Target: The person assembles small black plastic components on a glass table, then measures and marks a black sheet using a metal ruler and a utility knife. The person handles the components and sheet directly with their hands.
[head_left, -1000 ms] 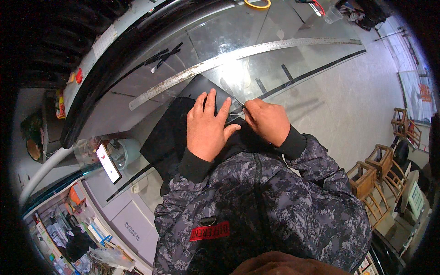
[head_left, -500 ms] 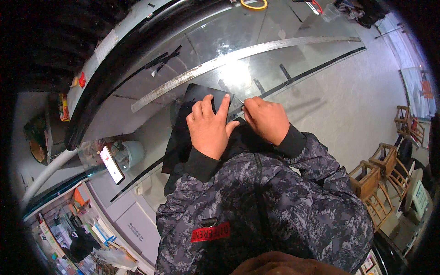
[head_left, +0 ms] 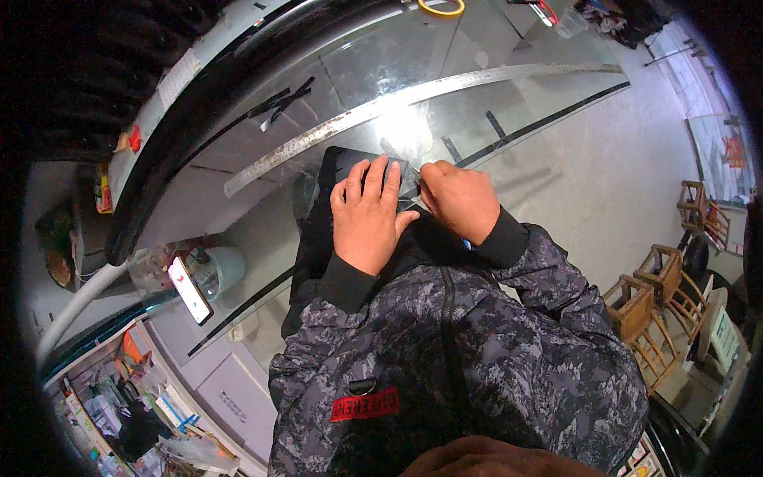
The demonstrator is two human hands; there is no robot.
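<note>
My left hand [head_left: 366,215] lies with fingers stretched out on a black sheet [head_left: 337,168] at the near edge of the glass tabletop [head_left: 350,75]. Close by on its right, my right hand [head_left: 461,199] is closed around a slim tool [head_left: 414,168]. Only the tool's thin metal tip shows, pointing up and left toward the sheet's right edge; a speck of blue shows under the hand's heel. My palm hides the handle, so its exact kind is unclear. A long steel ruler [head_left: 421,91] lies across the glass beyond both hands.
Thin black strips [head_left: 298,99] lie on the glass. A yellow tape ring [head_left: 441,6] and a clear cup [head_left: 571,24] are at the far side. At the left are a lit phone [head_left: 191,290] and a cluttered drawer [head_left: 143,413]; wooden stools [head_left: 636,298] stand right.
My left hand has shifted slightly right, its fingers straighter and closer together. My right hand has turned a little with the tool, and a speck of blue now shows beneath it.
</note>
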